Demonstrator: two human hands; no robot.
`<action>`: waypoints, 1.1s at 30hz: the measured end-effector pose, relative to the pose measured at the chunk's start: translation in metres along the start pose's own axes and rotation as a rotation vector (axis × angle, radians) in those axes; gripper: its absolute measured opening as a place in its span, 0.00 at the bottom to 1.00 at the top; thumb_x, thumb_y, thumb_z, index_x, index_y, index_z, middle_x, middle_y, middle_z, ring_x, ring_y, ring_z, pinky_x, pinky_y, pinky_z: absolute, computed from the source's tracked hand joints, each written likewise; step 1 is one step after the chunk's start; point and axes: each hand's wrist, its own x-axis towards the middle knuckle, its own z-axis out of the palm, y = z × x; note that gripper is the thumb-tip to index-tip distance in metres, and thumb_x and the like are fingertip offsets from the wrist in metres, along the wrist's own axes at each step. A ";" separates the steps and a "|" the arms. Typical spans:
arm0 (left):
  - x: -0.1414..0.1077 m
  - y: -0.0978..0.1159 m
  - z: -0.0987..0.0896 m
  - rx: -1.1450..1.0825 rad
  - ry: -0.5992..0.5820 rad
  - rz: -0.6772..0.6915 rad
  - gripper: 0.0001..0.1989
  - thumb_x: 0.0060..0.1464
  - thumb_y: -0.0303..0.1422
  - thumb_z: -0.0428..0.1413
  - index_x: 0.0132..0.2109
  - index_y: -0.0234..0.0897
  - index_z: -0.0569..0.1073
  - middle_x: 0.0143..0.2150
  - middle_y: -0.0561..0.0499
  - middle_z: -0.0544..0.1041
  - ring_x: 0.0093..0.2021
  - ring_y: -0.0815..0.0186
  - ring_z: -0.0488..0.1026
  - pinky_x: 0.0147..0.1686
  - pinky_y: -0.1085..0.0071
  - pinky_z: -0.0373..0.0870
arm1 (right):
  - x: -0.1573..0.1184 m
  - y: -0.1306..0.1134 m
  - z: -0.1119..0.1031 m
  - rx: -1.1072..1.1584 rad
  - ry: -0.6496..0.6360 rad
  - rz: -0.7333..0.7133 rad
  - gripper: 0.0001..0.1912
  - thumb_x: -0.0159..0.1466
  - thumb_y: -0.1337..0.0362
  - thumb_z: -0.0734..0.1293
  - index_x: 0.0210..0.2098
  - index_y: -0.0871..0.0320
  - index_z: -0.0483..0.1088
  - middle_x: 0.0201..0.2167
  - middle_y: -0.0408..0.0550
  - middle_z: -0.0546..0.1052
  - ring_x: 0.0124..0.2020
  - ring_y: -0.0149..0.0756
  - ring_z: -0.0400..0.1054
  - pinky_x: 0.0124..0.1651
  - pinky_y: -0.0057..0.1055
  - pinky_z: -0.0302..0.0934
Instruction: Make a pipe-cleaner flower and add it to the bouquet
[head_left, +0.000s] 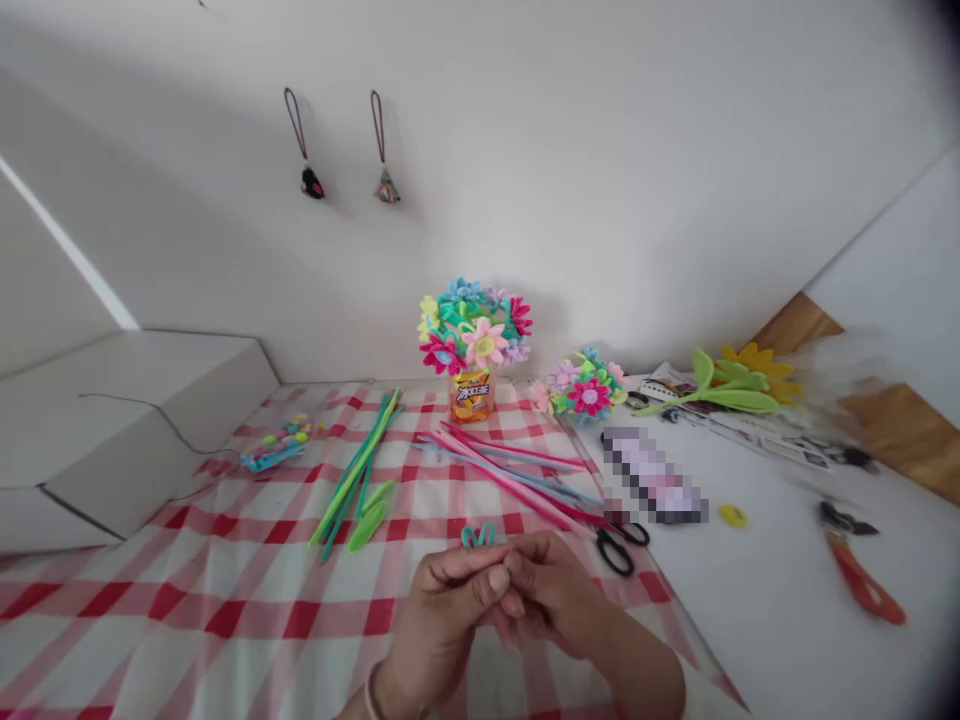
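My left hand (452, 610) and my right hand (551, 590) meet above the front middle of the checked cloth, fingertips pressed together. A teal pipe cleaner (478, 535), bent into two small loops, sticks up just beyond the fingers. Both hands seem closed on its lower part, which the fingers hide. Beyond them lie pink and blue pipe cleaners (510, 474), with black-handled scissors (616, 552) at their right end. Green pipe cleaners (358, 470) and light green leaf shapes (370, 518) rest to the left.
An orange-labelled container (472, 396) holds fuzzy flowers (484, 342). A second bouquet (589, 396), blurred phone (652, 475), yellow roll (733, 515), red-handled pliers (862, 580) and yellow flower (757, 370) are at right. At left stand a bead tray (273, 458) and white box (135, 430).
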 end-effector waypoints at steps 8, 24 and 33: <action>-0.003 0.003 0.004 0.027 -0.023 0.048 0.07 0.48 0.31 0.60 0.36 0.37 0.80 0.23 0.48 0.79 0.21 0.68 0.73 0.19 0.76 0.69 | -0.007 -0.005 0.008 -0.338 0.088 -0.306 0.19 0.63 0.55 0.61 0.20 0.59 0.60 0.14 0.37 0.62 0.13 0.24 0.61 0.14 0.19 0.47; -0.006 0.014 0.012 -0.106 -0.006 0.040 0.04 0.45 0.30 0.62 0.32 0.37 0.80 0.23 0.52 0.78 0.20 0.75 0.70 0.25 0.78 0.68 | -0.012 -0.012 0.016 -0.470 0.202 -0.437 0.10 0.63 0.60 0.62 0.27 0.57 0.65 0.21 0.41 0.71 0.20 0.27 0.66 0.22 0.23 0.59; -0.008 0.008 0.003 0.136 -0.041 0.101 0.04 0.50 0.29 0.59 0.33 0.37 0.79 0.23 0.51 0.77 0.22 0.72 0.71 0.20 0.78 0.68 | -0.017 -0.014 0.010 -0.156 0.117 -0.323 0.08 0.60 0.61 0.67 0.30 0.61 0.70 0.19 0.43 0.72 0.20 0.26 0.65 0.22 0.22 0.58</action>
